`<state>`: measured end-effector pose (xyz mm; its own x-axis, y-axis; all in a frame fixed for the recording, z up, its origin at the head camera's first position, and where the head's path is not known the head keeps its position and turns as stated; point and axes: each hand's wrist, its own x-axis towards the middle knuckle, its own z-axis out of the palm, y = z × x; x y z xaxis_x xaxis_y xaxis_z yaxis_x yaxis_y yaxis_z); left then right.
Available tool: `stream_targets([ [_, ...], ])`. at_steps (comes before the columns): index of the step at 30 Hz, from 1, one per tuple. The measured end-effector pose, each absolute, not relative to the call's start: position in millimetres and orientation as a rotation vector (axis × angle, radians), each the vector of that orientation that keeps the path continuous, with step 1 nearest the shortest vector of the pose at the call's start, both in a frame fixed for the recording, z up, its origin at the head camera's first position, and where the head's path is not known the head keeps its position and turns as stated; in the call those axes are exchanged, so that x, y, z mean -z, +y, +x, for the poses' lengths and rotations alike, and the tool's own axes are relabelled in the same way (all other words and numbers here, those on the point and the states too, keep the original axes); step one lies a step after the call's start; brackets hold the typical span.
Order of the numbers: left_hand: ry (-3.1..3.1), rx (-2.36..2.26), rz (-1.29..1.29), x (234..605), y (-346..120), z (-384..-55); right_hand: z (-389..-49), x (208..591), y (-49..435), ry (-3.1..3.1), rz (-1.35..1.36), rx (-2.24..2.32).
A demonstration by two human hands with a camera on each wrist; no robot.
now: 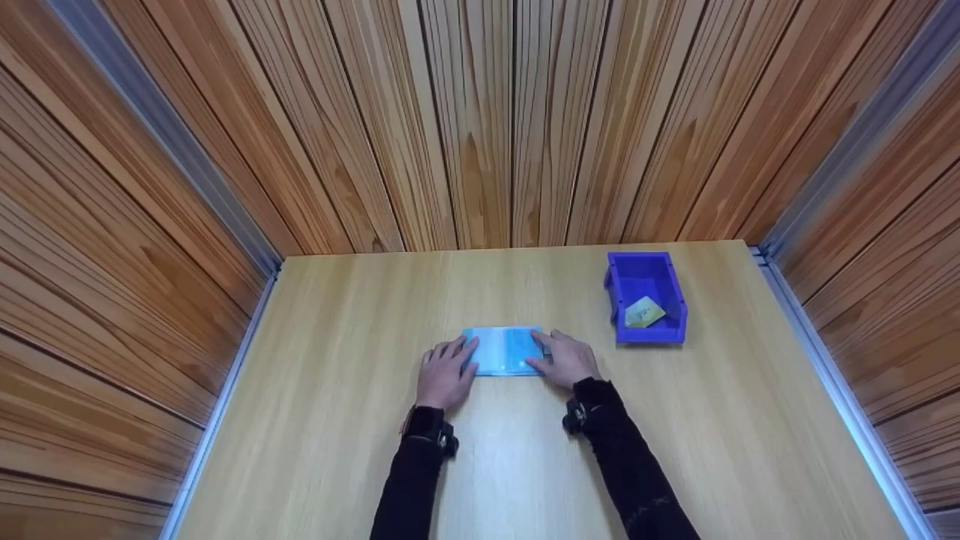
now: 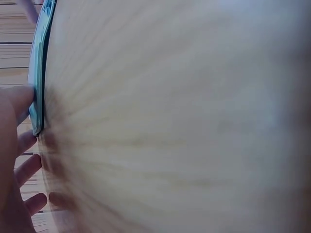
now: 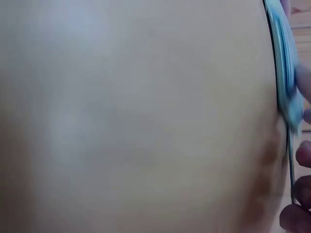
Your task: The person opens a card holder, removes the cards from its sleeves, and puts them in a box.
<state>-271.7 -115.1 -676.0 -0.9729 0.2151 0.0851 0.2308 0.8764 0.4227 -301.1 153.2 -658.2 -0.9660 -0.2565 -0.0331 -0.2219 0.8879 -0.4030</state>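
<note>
A flat, light-blue folded holder lies on the table between the hands, its longer side running left to right. Its stacked layers show at the edge in the left wrist view, where the holder is seen from the side. My left hand rests at its left end, thumb on top and the other fingers spread nearly straight toward the table. At the right end, my right hand holds the edge between thumb and forefinger. In the right wrist view, a blurred part of the holder stands beside those fingers.
A purple plastic bin stands at the back right of the wooden table, with a pale yellow card-like piece inside. Wood-plank walls enclose the back and sides, and metal rails run along the table's side edges.
</note>
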Motion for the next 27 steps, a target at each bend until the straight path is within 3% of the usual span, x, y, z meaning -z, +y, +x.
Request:
stream_targets([
  [12, -3.041, 0.699, -0.336, 675.6, -116.1, -272.1, -306.1, 652.8, 168.2, 2.817, -0.385, 0.584],
  [19, -2.911, 0.718, -0.250, 664.1, -91.2, -277.2, -306.5, 651.7, 171.4, 2.812, -0.373, 0.581],
  [24, -2.850, 1.031, -0.199, 656.1, -62.6, -284.8, -308.9, 654.6, 171.0, 2.850, -0.361, 0.596],
  [27, -2.892, 1.189, -0.041, 656.6, -53.1, -285.6, -309.0, 659.4, 169.2, 2.836, -0.399, 0.594],
])
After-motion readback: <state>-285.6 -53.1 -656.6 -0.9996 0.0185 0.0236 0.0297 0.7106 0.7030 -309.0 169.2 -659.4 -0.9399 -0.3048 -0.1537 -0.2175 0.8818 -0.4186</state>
